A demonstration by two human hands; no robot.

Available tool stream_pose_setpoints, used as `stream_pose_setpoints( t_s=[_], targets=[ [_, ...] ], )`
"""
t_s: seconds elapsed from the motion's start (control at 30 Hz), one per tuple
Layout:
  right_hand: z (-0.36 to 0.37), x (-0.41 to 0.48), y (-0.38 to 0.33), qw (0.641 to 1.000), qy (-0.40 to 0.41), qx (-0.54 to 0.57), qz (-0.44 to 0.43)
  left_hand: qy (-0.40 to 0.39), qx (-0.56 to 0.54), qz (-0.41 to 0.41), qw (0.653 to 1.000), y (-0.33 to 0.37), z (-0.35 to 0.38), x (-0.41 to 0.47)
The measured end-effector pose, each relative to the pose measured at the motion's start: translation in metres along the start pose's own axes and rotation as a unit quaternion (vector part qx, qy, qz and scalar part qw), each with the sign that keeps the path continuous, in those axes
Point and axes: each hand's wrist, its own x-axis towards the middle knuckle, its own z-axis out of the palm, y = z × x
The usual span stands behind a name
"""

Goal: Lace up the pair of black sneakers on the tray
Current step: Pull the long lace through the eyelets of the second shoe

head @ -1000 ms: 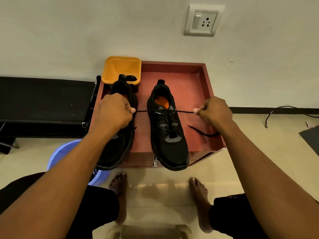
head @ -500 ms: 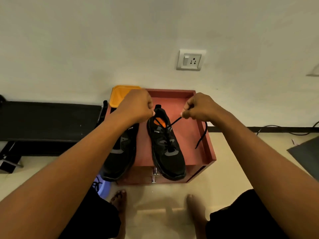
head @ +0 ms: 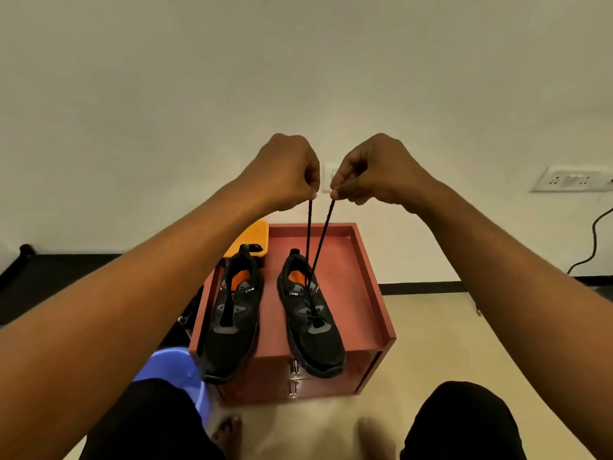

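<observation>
Wall (head: pixel 298 78) of plain cream plaster fills the upper half of my view. Below it, toward six o'clock, stands a red-brown wooden cabinet whose top is a shallow rimmed tray (head: pixel 371 280).

Two shoes with orange insoles rest on that tray, toes pointing at me and hanging slightly over its front edge. The unlaced black mesh sneaker (head: pixel 229 343) lies along the tray's nine o'clock side with its tongue bare. The partly laced black mesh sneaker (head: pixel 318 343) lies near the middle, just toward three o'clock.

My forearms reach in from seven and five o'clock and meet above the tray's twelve o'clock edge. My left hand (head: pixel 288 174) is curled into a loose fist, knuckles up, pinching one end of the thin black shoelace (head: pixel 309 234) between thumb and forefinger. My right hand (head: pixel 374 171), close beside it but not touching, is curled likewise and pinches the other end. Both strands run taut and straight down, drawing together into the upper eyelets of the partly laced shoe.

A square orange plastic tub (head: pixel 252 240) sits at the tray's eleven o'clock corner. A round blue plastic basin (head: pixel 169 370) shows on the floor at seven o'clock. A white wall socket (head: pixel 569 179) is at three o'clock.
</observation>
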Motion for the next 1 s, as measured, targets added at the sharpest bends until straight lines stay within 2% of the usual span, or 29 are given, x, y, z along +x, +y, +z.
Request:
stream_pose_setpoints(
  t_s=[0.13, 0.27, 0.33, 0.4, 0.47, 0.57, 0.63, 0.73, 0.9, 1.0],
  targets=[
    [0.014, -0.007, 0.012, 0.991, 0.072, 0.111, -0.036, 0.046, -0.099, -0.004, 0.994, -0.002, 0.005, -0.001],
    [0.036, -0.012, 0.027, 0.945, 0.116, 0.307, -0.011, 0.106, -0.26, -0.042, 0.959, -0.014, 0.027, -0.002],
    [0.049, -0.014, 0.032, 0.906, 0.14, 0.399, 0.003, 0.124, -0.364, -0.067, 0.921, -0.02, 0.039, -0.004],
    [0.061, -0.014, 0.035, 0.868, 0.156, 0.472, 0.005, 0.138, -0.476, -0.09, 0.864, -0.023, 0.051, -0.007],
    [0.071, -0.012, 0.036, 0.847, 0.164, 0.506, 0.005, 0.151, -0.566, -0.116, 0.802, -0.024, 0.061, -0.007],
    [0.08, -0.01, 0.036, 0.848, 0.174, 0.5, -0.007, 0.161, -0.656, -0.148, 0.722, -0.024, 0.074, -0.006],
    [0.084, -0.008, 0.036, 0.861, 0.179, 0.475, -0.025, 0.166, -0.679, -0.147, 0.7, -0.027, 0.081, -0.004],
    [0.087, -0.005, 0.035, 0.875, 0.2, 0.438, -0.047, 0.184, -0.647, -0.129, 0.729, -0.03, 0.083, -0.001],
    [0.085, -0.004, 0.035, 0.897, 0.241, 0.366, -0.057, 0.231, -0.51, -0.081, 0.824, -0.027, 0.076, 0.006],
    [0.082, -0.006, 0.034, 0.915, 0.237, 0.318, -0.069, 0.24, -0.419, -0.048, 0.874, -0.028, 0.073, 0.01]
  ],
)
